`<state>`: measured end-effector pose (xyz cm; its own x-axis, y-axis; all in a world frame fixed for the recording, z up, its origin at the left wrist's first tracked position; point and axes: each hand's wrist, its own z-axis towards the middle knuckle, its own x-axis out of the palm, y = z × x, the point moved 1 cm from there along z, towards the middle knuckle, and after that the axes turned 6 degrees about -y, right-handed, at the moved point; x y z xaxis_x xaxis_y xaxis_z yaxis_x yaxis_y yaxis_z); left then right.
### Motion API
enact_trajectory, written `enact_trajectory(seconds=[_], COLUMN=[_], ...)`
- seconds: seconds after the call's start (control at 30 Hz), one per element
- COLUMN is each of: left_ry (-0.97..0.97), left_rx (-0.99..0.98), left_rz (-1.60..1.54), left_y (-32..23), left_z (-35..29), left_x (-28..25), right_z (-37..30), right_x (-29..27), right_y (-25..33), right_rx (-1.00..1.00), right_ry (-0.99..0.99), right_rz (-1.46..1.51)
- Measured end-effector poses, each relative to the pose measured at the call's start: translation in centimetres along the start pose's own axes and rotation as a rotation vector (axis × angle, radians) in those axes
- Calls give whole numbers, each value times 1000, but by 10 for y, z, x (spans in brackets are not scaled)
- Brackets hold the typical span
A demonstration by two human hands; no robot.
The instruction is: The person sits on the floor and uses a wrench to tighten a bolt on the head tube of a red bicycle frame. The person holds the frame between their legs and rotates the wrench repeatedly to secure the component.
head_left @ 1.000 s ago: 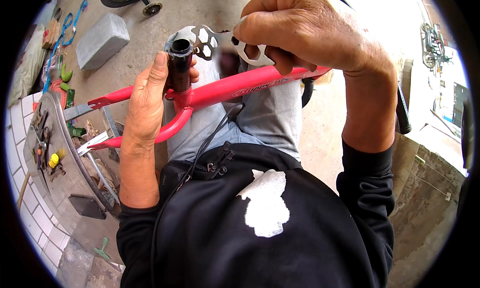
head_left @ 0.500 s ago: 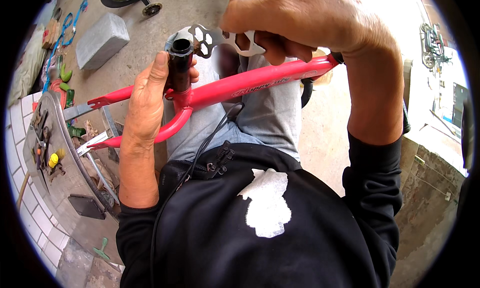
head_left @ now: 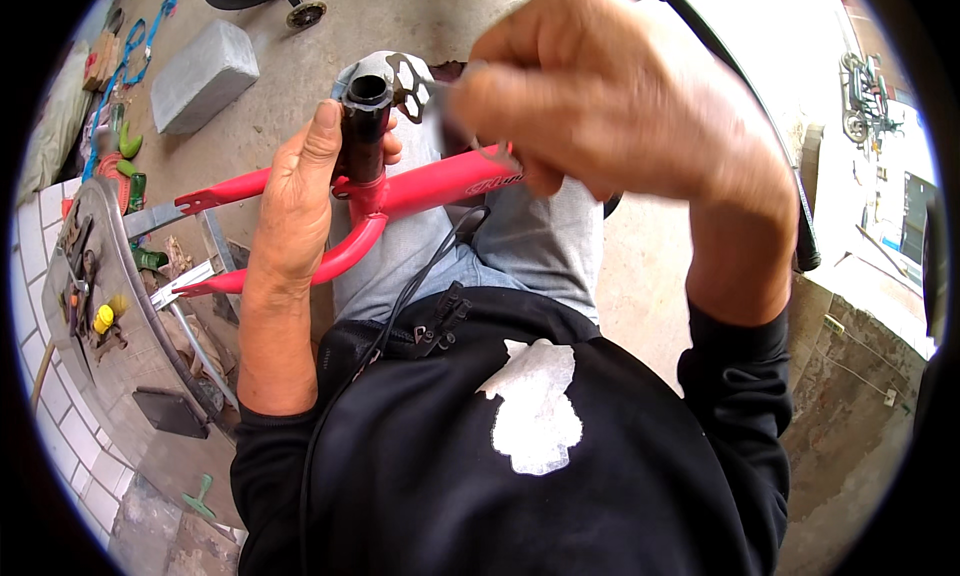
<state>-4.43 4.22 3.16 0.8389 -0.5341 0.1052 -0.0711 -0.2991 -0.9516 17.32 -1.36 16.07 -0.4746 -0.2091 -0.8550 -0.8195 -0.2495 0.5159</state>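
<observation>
A red bicycle frame (head_left: 430, 184) lies across my lap with its black seat tube (head_left: 366, 148) pointing up. My left hand (head_left: 290, 216) is wrapped round that tube, thumb on the near left side and fingertips showing past its right side. A dark collar (head_left: 367, 92) rings the open top of the tube. Blurred by motion, my right hand (head_left: 610, 111) is closed on a flat metal spanner with six-sided holes (head_left: 408, 84). The spanner's far end meets the right side of the collar; my fist hides most of the rest of it and part of the frame.
At the left stands a round metal table (head_left: 150, 376) with tools and a yellow-capped item (head_left: 104, 318). A grey concrete block (head_left: 205, 78) rests on the floor beyond. A wheel (head_left: 305, 15) lies at the top, and a black handlebar-like tube (head_left: 750, 81) slants behind my right hand.
My right hand has swung down and nearer to me, turning the spanner with it at the collar. A black tube now shows behind that hand. My left hand keeps its hold.
</observation>
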Motion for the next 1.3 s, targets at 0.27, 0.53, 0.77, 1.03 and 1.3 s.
enact_trajectory(seconds=[0.27, 0.53, 0.77, 1.03, 1.3], left_ry=[13, 22, 44, 47, 46], left_rx=[-85, -15, -35, -17, -23], left_rz=[-72, -71, -72, -71, -61], left_y=[3, 0, 3, 3, 2], left_z=[3, -2, -1, -1, -1], left_x=[-3, 4, -1, 0, 0], right_z=[-47, -53, -67, -59, -55], right_x=[88, 163, 126, 80, 52], right_y=[11, -2, -2, 1, -1], right_rx=[304, 494, 592, 512, 501], right_ry=[-392, -715, -476, -364, -305], right_rz=[446, 326, 644, 712, 673])
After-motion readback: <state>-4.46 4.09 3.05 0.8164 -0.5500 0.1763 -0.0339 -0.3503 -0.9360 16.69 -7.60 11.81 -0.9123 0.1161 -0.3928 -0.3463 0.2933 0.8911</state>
